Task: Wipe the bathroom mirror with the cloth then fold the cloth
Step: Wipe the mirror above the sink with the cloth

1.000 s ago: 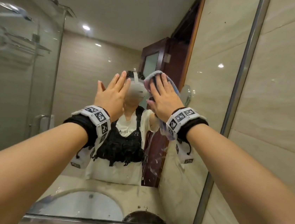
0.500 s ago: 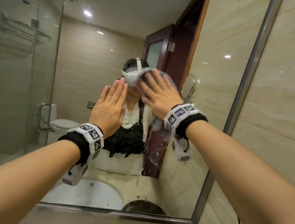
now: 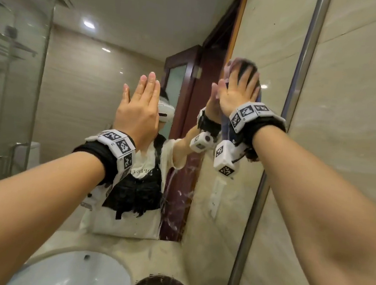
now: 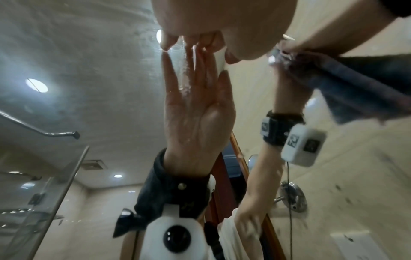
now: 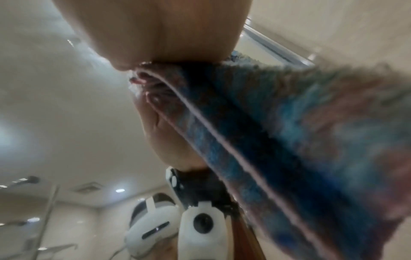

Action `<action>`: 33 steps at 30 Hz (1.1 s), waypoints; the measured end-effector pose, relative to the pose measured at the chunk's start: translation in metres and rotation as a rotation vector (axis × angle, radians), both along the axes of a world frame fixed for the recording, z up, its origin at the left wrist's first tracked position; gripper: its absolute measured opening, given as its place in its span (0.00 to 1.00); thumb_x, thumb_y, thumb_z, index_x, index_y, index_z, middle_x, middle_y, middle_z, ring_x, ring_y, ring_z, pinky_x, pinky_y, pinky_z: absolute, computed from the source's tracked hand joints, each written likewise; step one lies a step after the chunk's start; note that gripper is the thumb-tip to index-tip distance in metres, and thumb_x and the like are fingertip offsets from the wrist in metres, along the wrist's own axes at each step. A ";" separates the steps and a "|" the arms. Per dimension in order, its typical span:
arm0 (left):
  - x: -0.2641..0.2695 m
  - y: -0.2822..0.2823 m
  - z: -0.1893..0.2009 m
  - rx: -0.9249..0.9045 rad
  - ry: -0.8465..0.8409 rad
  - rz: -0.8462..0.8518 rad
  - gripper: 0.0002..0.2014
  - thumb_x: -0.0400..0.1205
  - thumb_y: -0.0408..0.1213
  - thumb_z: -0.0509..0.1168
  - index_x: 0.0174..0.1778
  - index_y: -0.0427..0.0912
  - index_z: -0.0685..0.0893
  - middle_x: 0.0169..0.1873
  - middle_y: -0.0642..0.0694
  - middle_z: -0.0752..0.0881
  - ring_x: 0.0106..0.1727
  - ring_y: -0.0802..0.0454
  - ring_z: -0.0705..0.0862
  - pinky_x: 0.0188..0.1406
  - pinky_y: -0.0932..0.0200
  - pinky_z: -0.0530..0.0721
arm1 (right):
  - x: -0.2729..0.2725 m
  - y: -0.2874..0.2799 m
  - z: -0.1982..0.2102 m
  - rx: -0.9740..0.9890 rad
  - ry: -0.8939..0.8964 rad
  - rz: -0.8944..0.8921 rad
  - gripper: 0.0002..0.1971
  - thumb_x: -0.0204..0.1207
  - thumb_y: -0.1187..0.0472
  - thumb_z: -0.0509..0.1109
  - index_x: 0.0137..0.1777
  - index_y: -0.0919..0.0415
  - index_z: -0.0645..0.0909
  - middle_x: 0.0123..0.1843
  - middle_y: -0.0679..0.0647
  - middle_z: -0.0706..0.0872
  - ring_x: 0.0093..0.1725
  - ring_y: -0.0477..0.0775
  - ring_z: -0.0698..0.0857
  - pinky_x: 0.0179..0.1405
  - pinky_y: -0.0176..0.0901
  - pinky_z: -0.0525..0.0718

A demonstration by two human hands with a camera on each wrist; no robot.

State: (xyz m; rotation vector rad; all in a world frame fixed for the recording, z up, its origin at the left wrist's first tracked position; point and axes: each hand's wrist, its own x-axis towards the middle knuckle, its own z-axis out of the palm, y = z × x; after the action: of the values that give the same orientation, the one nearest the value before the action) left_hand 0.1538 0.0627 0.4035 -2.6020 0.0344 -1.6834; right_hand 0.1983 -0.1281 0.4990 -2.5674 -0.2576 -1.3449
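The mirror (image 3: 83,83) fills the left and middle of the head view. My right hand (image 3: 239,94) lies flat with spread, straight fingers on the blue-and-pink cloth (image 3: 239,62), pressing it against the glass high up near the mirror's right frame. In the right wrist view the cloth (image 5: 289,132) hangs down below the palm (image 5: 155,35). To the left and lower, my left hand (image 3: 139,106) rests flat on the glass with straight fingers and holds nothing. In the left wrist view its fingertips (image 4: 165,44) touch the mirror and meet their reflection.
A metal frame (image 3: 299,84) borders the mirror on the right, with a beige tiled wall (image 3: 358,138) beyond it. Wet streaks (image 3: 182,200) mark the lower glass. The mirror reflects a white sink basin (image 3: 73,274), a glass shower screen (image 3: 14,75) and a dark wooden door (image 3: 189,84).
My right hand has slid the cloth up and to the right, from the mirror's middle toward its right frame. My left hand has shifted upward on the glass.
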 end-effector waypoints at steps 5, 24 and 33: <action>0.000 0.005 0.001 0.021 -0.007 -0.020 0.30 0.83 0.38 0.56 0.79 0.31 0.57 0.80 0.34 0.57 0.81 0.38 0.58 0.77 0.32 0.59 | -0.009 0.051 0.016 -0.271 -0.042 0.138 0.33 0.85 0.47 0.47 0.83 0.55 0.37 0.85 0.61 0.36 0.83 0.64 0.35 0.81 0.60 0.38; 0.017 0.004 0.002 0.076 -0.132 0.032 0.24 0.78 0.32 0.66 0.69 0.26 0.74 0.70 0.28 0.75 0.69 0.31 0.77 0.59 0.25 0.75 | 0.012 -0.037 -0.036 -0.025 -0.006 -0.072 0.34 0.84 0.48 0.50 0.83 0.57 0.38 0.85 0.62 0.41 0.84 0.65 0.40 0.82 0.63 0.42; 0.008 0.005 0.001 0.030 -0.054 -0.001 0.24 0.83 0.31 0.58 0.75 0.28 0.66 0.76 0.30 0.65 0.76 0.33 0.67 0.68 0.27 0.67 | 0.007 0.010 -0.003 -0.408 -0.058 0.061 0.34 0.84 0.48 0.51 0.83 0.52 0.37 0.85 0.56 0.35 0.84 0.60 0.34 0.81 0.58 0.36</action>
State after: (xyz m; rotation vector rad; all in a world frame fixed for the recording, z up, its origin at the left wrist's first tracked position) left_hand 0.1619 0.0678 0.4049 -2.5338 0.0585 -1.7388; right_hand 0.2052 -0.1182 0.4962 -2.8129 -0.6794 -1.4731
